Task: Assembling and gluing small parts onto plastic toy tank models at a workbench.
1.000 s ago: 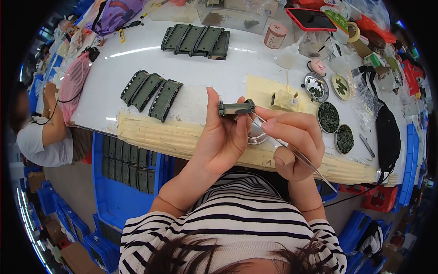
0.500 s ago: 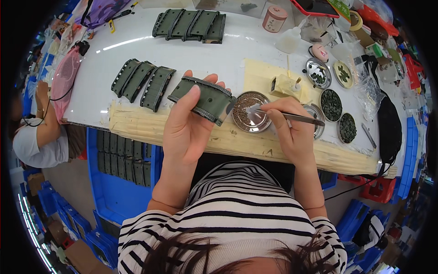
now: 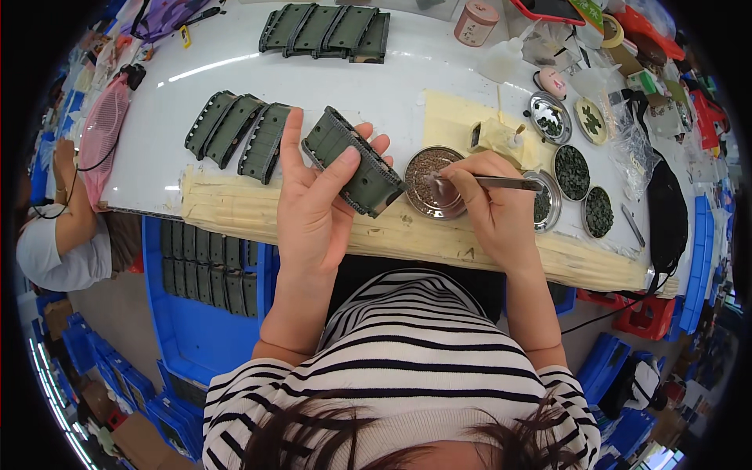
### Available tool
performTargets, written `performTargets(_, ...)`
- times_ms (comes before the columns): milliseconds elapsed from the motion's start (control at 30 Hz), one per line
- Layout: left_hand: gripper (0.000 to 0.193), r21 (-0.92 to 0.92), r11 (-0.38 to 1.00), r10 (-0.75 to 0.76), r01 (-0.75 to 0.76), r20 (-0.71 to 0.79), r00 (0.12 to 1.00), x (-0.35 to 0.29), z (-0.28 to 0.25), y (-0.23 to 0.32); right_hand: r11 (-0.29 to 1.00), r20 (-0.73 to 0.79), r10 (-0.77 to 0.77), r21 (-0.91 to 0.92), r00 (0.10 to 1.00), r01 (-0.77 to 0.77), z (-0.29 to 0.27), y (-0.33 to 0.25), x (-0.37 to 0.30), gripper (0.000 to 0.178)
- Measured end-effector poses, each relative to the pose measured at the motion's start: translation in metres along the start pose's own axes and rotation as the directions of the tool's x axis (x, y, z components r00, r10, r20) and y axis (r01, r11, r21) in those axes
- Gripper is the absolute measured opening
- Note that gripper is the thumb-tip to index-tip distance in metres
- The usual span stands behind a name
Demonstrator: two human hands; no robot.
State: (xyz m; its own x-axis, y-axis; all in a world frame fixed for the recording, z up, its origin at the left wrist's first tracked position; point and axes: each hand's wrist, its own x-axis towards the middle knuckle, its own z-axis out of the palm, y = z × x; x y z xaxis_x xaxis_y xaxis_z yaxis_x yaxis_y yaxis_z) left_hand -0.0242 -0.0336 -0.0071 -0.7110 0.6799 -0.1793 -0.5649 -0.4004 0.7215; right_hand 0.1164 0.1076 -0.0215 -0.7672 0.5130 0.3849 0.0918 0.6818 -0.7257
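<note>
My left hand grips a curved dark green panel with ridged edges, thumb across its face and index finger raised off it. The panel is tilted, its lower right corner close to a round metal dish of brown granules. Between the thumb and fingers of my right hand is a pair of metal tweezers, their tips over that dish. Whether the tips hold a granule is too small to tell. More green panels lie on the table to the left, and a joined row of them lies farther back.
To the right stand dishes of dark green bits, a yellow wrapped block and a second pair of tweezers. A padded strip edges the table. A blue crate of panels sits below left. Another person is at far left.
The green panel has turned in my left hand, its right end dipping lower, and my index finger has lifted away. The tweezers have turned slightly, tips still at the dish.
</note>
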Motion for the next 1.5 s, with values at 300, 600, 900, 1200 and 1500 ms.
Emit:
performTargets(300,0.024,0.043,0.999,0.027,-0.032,0.094,0.995,0.001,-0.007,0.0,0.999,-0.02,0.036,-0.016,0.999,-0.036,-0.002,-0.004,0.001,0.008)
performTargets(600,0.018,0.143,0.989,0.01,-0.027,0.121,0.993,0.0,-0.009,-0.003,0.997,-0.063,0.037,0.07,0.997,-0.032,-0.002,-0.004,0.0,0.01)
performTargets(900,0.019,0.338,0.941,-0.086,-0.002,0.246,0.965,-0.001,-0.004,-0.008,0.954,-0.121,0.054,0.299,0.991,-0.016,-0.016,-0.018,-0.001,0.02)
performTargets(1200,0.029,0.339,0.932,-0.286,0.131,0.461,0.84,0.004,0.011,-0.021,0.888,-0.043,0.024,0.46,0.999,-0.002,-0.029,-0.036,0.01,0.022)
performTargets(1500,0.025,0.159,0.922,-0.386,0.352,0.43,0.816,0.002,0.018,-0.018,0.936,-0.133,-0.251,0.22,0.959,0.276,-0.033,-0.027,0.004,0.013)
